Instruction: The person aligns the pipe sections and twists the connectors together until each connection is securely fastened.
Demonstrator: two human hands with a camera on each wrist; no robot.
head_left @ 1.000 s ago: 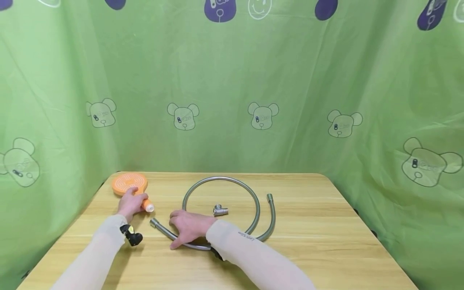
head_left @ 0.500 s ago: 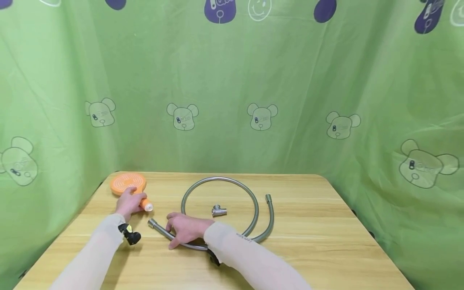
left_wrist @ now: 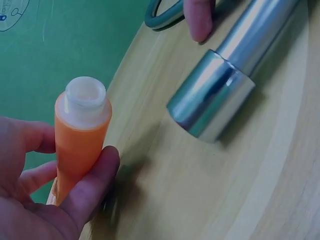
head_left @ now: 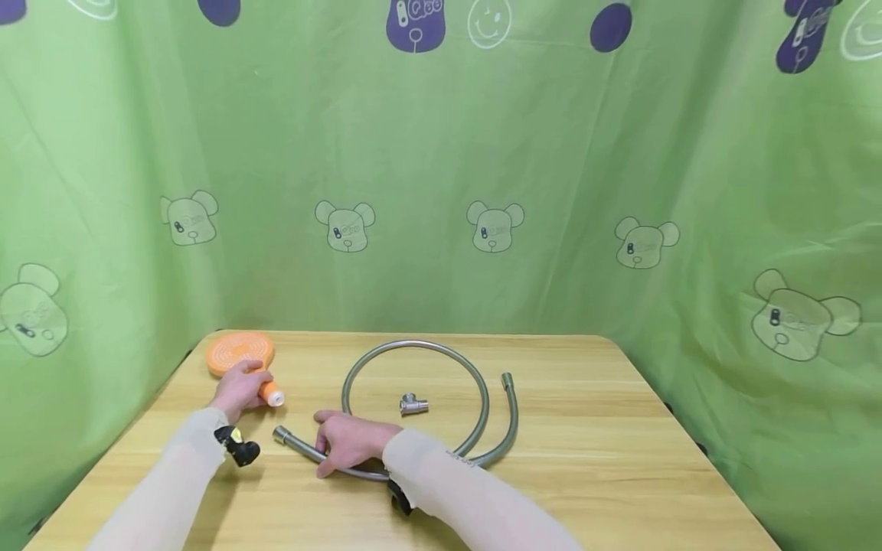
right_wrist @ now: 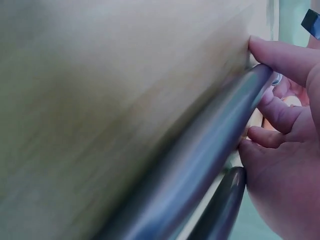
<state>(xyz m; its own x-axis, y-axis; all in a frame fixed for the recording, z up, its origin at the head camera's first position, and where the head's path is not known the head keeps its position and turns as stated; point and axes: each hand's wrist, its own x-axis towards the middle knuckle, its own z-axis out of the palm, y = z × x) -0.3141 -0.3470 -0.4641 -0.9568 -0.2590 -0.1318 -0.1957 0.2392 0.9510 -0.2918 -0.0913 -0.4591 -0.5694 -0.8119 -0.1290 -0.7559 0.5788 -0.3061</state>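
An orange shower head point(head_left: 237, 350) with a perforated round face lies at the table's far left. My left hand point(head_left: 240, 389) grips its handle point(left_wrist: 82, 145), thumb on one side and fingers on the other; the white threaded end points up out of the grip in the left wrist view. My right hand point(head_left: 354, 440) holds a grey metal shower hose point(head_left: 480, 386) near one end, with the hose running between thumb and fingers point(right_wrist: 280, 57). That end's smooth metal connector point(left_wrist: 212, 97) sticks out toward the shower head, a short gap away from the handle.
A small chrome T-shaped valve point(head_left: 413, 404) lies inside the hose's loop. The hose's other end point(head_left: 507, 380) curves up at the right. A wooden table point(head_left: 606, 444) bears everything, with green printed curtains point(head_left: 427, 291) around its back and sides.
The hose end has shifted slightly left and toward the near edge with my right hand, whose index finger now reaches out straighter. My left hand keeps its grip. The head view has tilted slightly.
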